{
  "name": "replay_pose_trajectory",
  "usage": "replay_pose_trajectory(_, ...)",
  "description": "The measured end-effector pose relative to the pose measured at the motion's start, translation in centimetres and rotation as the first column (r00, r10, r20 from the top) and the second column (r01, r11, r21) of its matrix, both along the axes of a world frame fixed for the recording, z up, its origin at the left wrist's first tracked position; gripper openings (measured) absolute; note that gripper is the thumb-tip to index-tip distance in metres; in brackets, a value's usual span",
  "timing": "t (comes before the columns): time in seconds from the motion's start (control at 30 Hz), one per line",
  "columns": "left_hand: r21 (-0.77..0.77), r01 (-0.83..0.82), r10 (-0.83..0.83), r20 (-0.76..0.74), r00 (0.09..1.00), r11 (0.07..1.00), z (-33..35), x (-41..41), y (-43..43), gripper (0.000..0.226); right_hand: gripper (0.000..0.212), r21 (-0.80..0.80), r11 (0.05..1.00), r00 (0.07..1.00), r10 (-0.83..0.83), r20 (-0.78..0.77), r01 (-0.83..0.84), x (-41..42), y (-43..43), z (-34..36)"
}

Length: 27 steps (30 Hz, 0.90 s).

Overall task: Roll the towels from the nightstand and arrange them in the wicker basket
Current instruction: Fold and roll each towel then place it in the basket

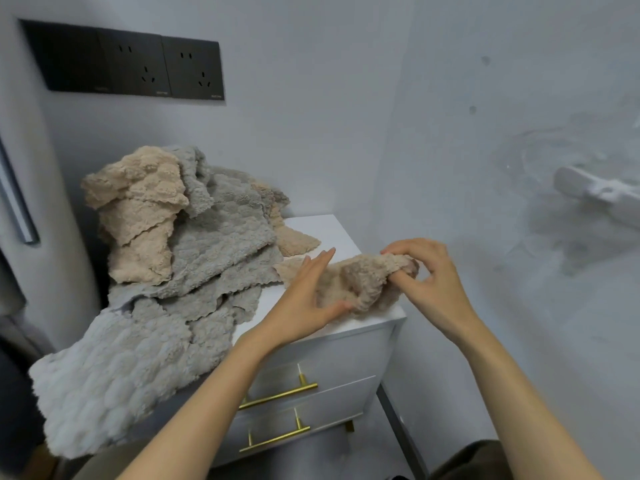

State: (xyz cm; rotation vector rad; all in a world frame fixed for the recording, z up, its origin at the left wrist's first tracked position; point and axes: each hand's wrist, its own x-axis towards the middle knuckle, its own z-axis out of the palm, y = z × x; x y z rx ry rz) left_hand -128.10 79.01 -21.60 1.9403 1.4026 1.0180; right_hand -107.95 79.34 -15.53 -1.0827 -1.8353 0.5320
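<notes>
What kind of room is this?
Probably a bedroom corner: a white nightstand with gold drawer handles, dark wall sockets above it, and fluffy towels heaped on top. The right hand pinches a beige towel.

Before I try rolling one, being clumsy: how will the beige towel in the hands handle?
Probably floppy: the beige towel bunches between the left hand and right hand. Likely light, not slippery, given its fluffy pile. Released, it may loosen.

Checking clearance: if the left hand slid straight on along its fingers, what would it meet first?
Probably the wall behind the nightstand; the way there looks free, though depth is unclear.
</notes>
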Motion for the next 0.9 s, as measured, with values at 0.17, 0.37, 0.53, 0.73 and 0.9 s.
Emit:
replay_pose_trajectory(0.17, -0.026, 0.042, -0.040, 0.092, 0.995, 0.999, -0.2, 1.1, 0.9, 0.019, 0.023, -0.057, 0.990, 0.985, 0.117, -0.131, -0.125, 1.4, -0.2, 0.4)
replay_pose_trajectory(0.37, -0.057, 0.168, -0.150, 0.242, 0.959, 0.984, 0.5, 2.4, 0.4, 0.012, 0.028, -0.132, 0.983, 0.987, 0.116, -0.111, -0.130, 2.9, 0.4, 0.0)
replay_pose_trajectory(0.53, -0.086, -0.021, 0.047, 0.325, 0.945, 0.996, 1.5, 2.1, -0.3, 0.010, 0.014, -0.083, 0.996, 0.998, -0.021, 0.058, 0.026, 4.6, 0.9, -0.6)
replay_pose_trajectory(0.73, -0.011, -0.012, 0.013, 0.173, 0.985, 1.000, 2.3, -1.4, -2.0, 0.028, 0.028, -0.254, 0.960, 0.934, -0.023, 0.356, 0.121, 6.5, 1.0, -1.4)
replay_pose_trajectory(0.9, -0.100, -0.019, 0.013, -0.054, 0.998, 0.995, 1.6, -4.2, -2.8, 0.034, 0.022, -0.458, 0.884, 0.832, 0.182, 0.524, 0.095, 6.7, 1.0, -2.1)
